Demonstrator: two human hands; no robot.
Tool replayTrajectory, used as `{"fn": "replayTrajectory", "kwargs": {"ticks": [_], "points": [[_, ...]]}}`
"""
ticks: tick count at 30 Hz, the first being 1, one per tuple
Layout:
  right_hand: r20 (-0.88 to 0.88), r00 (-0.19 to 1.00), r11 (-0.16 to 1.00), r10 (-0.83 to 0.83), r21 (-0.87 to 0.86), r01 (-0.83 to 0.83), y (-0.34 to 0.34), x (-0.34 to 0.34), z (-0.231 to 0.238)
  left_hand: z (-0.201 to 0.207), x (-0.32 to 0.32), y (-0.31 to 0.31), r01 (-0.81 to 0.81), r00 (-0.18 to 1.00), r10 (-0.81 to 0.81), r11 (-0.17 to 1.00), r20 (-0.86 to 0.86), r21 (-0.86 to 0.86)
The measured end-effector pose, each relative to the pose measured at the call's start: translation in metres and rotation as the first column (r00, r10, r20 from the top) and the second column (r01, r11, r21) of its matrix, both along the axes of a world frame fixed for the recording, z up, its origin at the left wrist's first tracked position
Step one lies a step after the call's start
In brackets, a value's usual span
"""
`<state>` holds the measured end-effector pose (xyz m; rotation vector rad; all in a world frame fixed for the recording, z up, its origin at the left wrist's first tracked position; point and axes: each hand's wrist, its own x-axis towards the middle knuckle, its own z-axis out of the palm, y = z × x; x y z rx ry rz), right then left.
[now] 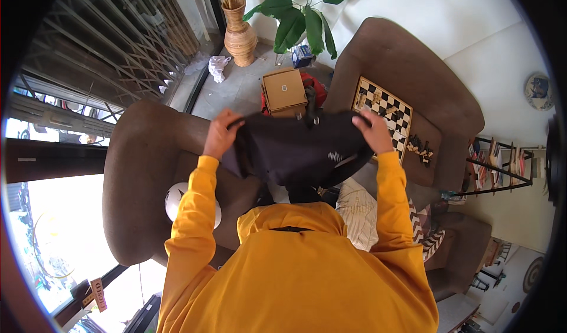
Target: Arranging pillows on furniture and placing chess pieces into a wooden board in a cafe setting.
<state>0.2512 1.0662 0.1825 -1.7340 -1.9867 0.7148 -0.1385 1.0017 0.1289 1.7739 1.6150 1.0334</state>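
Both hands up front: left hand (221, 133) and right hand (373, 131) each clamp 1 top edge of a black cloth (298, 153), stretched btwn them, above 2 brown armchairs. Chessboard (384, 113) sits on the right armchair (413, 67), cardboard box (283, 89) just behind the cloth.

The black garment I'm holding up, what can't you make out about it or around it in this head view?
- Black garment: its kind is unclear; it is bunched between the left hand and the right hand.
- Fingertips of both hands: tucked into the cloth.
- Cardboard box: lower part hidden behind the garment.
- Chess pieces beside the chessboard: too small to tell apart.
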Motion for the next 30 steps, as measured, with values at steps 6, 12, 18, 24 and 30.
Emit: {"fn": "replayTrajectory", "kwargs": {"ticks": [6,12,18,24,30], "points": [[-0.132,0.901,0.842,0.413,0.432,-0.322,-0.021,0.043,0.129,0.112,-0.013,-0.019,-0.283,0.932,0.358,0.825,-0.065,0.489],[-0.291,0.897,0.905,0.334,0.364,-0.22,-0.009,0.046,0.073,0.099,-0.001,-0.004,0.052,0.952,0.047,0.948,-0.303,0.313],[-0.262,0.938,0.974,0.225,0.097,-0.207,0.043,0.068,0.02,0.094,0.01,0.027,0.065,0.986,-0.068,0.998,-0.15,-0.025],[-0.48,0.845,0.819,-0.235,-0.566,-0.094,0.064,0.069,-0.015,0.07,0.031,0.042,0.056,0.998,-0.04,0.942,0.054,-0.33],[-0.824,0.286,0.837,-0.489,-0.536,-0.114,0.04,-0.005,-0.001,0.055,0.089,0.053,-0.014,0.788,0.302,0.88,0.536,-0.476]]}}
